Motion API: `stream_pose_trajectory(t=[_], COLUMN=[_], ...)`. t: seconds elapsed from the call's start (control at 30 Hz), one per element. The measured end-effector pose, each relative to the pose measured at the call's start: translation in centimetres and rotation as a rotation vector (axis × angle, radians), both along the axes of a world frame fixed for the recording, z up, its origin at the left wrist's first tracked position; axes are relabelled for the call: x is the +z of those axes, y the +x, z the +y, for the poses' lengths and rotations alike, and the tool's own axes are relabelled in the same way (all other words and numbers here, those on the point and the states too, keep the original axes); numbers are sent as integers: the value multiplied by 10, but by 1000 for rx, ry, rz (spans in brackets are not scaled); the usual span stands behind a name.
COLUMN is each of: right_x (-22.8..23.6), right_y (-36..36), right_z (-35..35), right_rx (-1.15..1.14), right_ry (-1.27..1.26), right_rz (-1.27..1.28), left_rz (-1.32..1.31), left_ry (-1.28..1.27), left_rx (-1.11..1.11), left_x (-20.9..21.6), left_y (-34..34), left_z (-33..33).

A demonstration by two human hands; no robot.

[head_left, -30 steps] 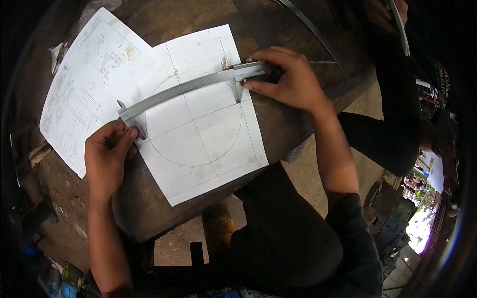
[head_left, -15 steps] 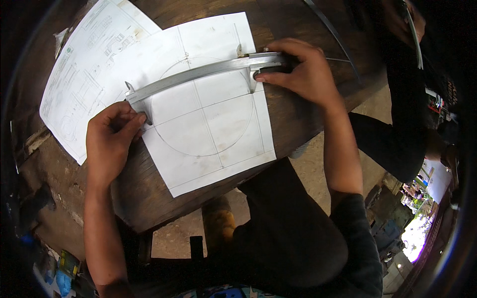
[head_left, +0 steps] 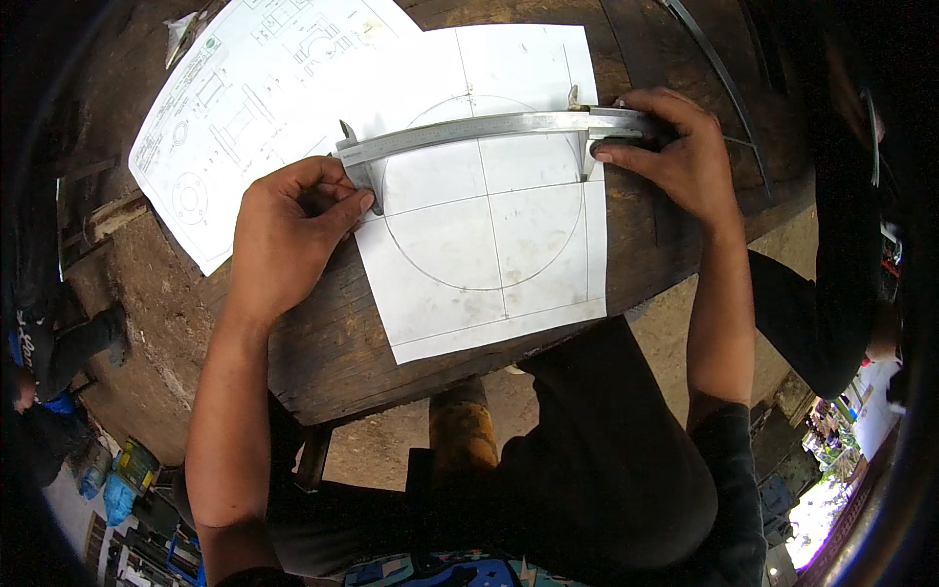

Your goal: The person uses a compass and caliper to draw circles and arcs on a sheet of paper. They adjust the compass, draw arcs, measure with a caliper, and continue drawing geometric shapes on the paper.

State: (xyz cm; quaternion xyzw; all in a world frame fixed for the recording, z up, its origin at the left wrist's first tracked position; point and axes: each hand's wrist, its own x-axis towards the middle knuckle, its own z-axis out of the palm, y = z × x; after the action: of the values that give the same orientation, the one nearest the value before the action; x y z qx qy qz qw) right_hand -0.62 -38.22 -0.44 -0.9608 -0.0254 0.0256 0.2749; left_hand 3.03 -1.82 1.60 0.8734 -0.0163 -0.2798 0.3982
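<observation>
From here my left hand (head_left: 293, 230) and right hand (head_left: 693, 161) pinch the caliper (head_left: 469, 129) in their fingers (head_left: 354, 207); the paper's (head_left: 440, 318) circle (head_left: 533, 235) is drawn, measuring seems unfinished.

A dark brown wooden table (head_left: 323, 362), its grain and scuffs visible, carries two white paper sheets. The sheet with a pencilled circle and crossing lines (head_left: 533, 235) lies near the front edge, partly over the printed technical drawing (head_left: 230, 122) to its left. Well apart on the right, a narrow grey strip (head_left: 727, 86) lies on bare wood.
</observation>
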Motion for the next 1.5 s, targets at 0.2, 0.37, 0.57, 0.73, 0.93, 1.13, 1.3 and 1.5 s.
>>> stream_pose_trajectory(t=[0.2, 0.37, 0.57, 0.73, 0.93, 1.13, 1.3, 1.5], right_x=[-1, 1, -4, -2, -1, -2, 0, 2], right_y=[2, 2, 5, 1, 2, 3, 4, 5], right_z=[0, -2, -4, -4, -2, -2, 1, 1], right_rx=[12, 47, 54, 65, 63, 60, 26, 48], right_ry=[-1, -29, -32, -32, -12, -36, -36, -34], right_rz=[-27, -34, -57, -68, -69, -54, -40, -42], left_rz=[10, -7, -74, -6, 4, 4, 21, 12], left_ry=[-6, 7, 28, -44, -29, -42, -70, -101], left_rx=[-6, -25, -84, -17, -20, -9, 9, 19], left_x=[1, 3, -3, -8, -8, -8, -6, -10], left_y=[1, 1, 2, 1, 0, 0, -1, -1], left_z=[-1, -1, 3, 4, 6, 4, 5, 6])
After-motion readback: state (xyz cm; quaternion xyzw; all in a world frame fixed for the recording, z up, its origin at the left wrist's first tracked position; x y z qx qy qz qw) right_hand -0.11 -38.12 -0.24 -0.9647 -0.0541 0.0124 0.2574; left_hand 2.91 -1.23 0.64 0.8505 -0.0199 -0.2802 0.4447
